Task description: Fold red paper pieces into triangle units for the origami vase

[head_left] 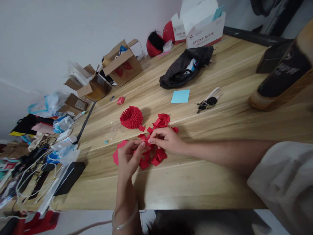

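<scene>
While both our hands meet just left of frame centre, we have a small red paper piece (146, 142) between the fingertips; our left hand (128, 157) pinches it with thumb and forefinger from the left; our right hand (168, 140) pinches it from the right; our fingers cover most of it, so we can't tell its exact fold. Folded red pieces (159, 156) lie loose under and around our hands, mid-frame; flat red paper (116, 154) sits just left of our left hand, partly hidden by it.

Above our hands, slightly left of centre, we see a spiky red bowl shape (133, 121), open at the top, resting on the wooden table (207, 182); a small red block (120, 100) is up and left of it. Upper middle, we have a blue paper square (180, 96) below a black bag (171, 75); keys (207, 102) lie right of the square; a white box (206, 34) marked STICKY NOTE stands at top right; a bottle (278, 80) with a dark label leans into view at the right edge; open cardboard box (125, 70) at upper left of centre.
</scene>
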### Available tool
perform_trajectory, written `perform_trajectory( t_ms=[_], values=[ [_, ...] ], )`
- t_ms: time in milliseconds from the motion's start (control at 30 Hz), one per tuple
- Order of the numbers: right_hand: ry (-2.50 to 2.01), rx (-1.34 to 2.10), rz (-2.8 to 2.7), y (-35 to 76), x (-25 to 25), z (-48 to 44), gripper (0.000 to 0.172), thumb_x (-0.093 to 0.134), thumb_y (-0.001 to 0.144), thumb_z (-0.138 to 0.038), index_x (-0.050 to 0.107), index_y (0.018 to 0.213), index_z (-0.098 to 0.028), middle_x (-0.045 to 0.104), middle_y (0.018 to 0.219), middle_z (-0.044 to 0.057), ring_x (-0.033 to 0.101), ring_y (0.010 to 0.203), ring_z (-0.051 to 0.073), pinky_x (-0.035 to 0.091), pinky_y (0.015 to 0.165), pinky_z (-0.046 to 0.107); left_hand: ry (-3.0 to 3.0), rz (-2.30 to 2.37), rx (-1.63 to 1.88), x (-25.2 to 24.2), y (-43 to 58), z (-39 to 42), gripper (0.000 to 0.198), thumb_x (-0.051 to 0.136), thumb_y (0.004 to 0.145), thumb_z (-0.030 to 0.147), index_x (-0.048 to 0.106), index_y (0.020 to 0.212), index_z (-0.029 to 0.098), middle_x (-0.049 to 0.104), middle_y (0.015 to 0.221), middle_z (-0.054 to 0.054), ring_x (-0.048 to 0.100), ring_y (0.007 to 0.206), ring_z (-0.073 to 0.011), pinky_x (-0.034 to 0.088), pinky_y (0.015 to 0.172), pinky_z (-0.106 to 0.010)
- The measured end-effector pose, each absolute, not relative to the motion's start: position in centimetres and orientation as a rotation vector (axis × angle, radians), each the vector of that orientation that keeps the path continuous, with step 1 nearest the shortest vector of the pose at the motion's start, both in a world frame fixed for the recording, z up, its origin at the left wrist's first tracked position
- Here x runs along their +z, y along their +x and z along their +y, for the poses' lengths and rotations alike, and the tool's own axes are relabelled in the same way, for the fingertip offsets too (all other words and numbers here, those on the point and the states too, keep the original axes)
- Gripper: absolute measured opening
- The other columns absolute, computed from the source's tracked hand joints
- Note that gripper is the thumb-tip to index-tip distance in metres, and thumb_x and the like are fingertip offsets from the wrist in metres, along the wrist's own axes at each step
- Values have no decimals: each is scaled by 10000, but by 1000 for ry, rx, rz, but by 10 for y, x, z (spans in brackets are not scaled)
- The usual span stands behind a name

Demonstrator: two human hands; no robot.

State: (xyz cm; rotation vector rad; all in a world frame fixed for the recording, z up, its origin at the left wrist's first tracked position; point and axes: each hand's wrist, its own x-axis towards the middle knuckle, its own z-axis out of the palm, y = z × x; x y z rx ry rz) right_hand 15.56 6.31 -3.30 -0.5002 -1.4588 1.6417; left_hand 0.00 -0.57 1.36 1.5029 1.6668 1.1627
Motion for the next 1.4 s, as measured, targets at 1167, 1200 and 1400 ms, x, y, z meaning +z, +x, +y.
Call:
perform_trajectory(
  t_ms=[1167,1200,1400],
  values=[
    [-558,1575,-1552,154,-35,63,229,528,857,-176,428,652,-187,440,547,-57,428,522,91,333,525,222,1499,2404,573,5,-33,3,215,690,598,290,750,783,197,748,712,-67,707,745,-279,505,651,-323],
    [-564,1575,-1553,154,-35,64,222,532,850,-166,437,650,-184,441,547,-57,429,523,90,335,527,221,1498,2394,580,4,-34,3,207,688,596,283,749,776,201,745,697,-63,708,742,-277,504,641,-318],
    [-574,1571,-1550,153,-37,64,202,550,832,-152,476,645,-174,454,555,-53,443,523,86,351,528,217,1457,2291,653,1,-35,3,202,661,602,227,735,784,180,750,710,-56,717,691,-240,530,590,-285]
  ],
)
